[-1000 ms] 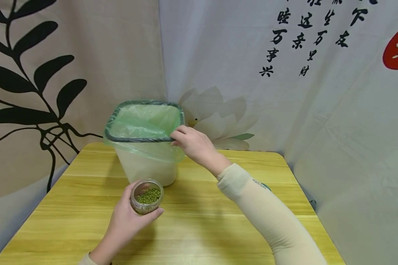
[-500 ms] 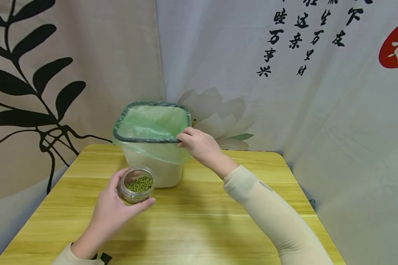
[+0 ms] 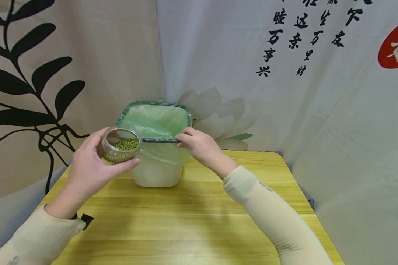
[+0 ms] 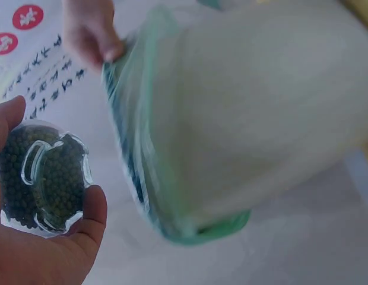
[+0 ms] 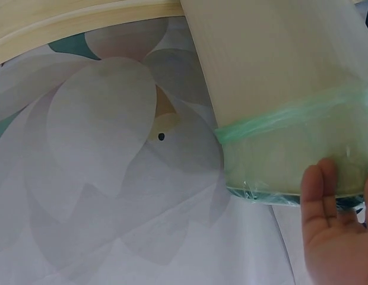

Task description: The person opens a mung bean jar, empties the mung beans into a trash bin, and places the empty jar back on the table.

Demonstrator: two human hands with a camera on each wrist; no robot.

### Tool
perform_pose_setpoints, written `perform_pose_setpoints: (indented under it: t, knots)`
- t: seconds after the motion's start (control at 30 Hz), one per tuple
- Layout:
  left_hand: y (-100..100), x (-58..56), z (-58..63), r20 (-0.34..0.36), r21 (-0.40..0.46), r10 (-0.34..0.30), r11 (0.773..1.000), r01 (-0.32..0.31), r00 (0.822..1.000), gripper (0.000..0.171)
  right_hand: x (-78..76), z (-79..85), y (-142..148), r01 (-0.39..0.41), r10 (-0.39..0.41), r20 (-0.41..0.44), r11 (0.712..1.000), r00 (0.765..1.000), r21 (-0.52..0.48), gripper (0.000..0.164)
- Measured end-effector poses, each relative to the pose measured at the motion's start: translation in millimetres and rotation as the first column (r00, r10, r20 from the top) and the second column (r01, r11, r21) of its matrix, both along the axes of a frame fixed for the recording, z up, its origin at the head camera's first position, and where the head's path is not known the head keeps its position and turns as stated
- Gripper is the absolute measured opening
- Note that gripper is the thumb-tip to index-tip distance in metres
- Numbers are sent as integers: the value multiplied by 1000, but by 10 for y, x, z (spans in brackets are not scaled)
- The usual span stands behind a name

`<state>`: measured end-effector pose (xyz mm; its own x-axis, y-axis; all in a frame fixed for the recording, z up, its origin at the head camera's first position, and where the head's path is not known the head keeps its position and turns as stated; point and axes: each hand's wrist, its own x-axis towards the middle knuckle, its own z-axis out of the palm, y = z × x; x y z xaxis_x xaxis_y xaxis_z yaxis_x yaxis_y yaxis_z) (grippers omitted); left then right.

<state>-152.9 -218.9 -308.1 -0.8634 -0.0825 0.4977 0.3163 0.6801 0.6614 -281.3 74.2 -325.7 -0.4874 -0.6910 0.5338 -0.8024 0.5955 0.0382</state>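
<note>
My left hand (image 3: 93, 162) grips a clear, lidless jar (image 3: 121, 146) part filled with green mung beans (image 3: 126, 144). It holds the jar tilted, in front of the left side of a white trash bin (image 3: 159, 171). Through the clear jar bottom (image 4: 44, 178) the beans show in the left wrist view. A thin green trash bag (image 3: 156, 119) lines the bin and folds over its dark rim (image 3: 159, 140). At the rim's front right corner my right hand (image 3: 202, 147) pinches the edge, thumb and fingers on either side of the bag-covered rim.
The bin stands on a yellow wood-grain table (image 3: 185, 221) near its back edge. Behind it hang pale cloth drapes (image 3: 219, 48) printed with a dark plant, a flower and black characters. A small black piece (image 3: 87, 220) sticks out at the left cuff.
My left hand has lifted the jar up and to the left, from low before the bin to about rim height. The bin has shifted slightly right, with my right hand still holding its rim.
</note>
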Motion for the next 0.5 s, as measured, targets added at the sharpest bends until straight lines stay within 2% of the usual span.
perform_pose_setpoints:
  t: [0.27, 0.5]
  knots:
    - [-159, -275, 334, 12, -42, 23, 999, -22, 1000, 88, -7, -4, -25, 10, -10, 35, 1000, 999, 4, 29]
    - [-188, -491, 504, 52, -63, 59, 996, -56, 997, 96, -42, -26, -33, -1, 1, 53, 1000, 999, -8, 30]
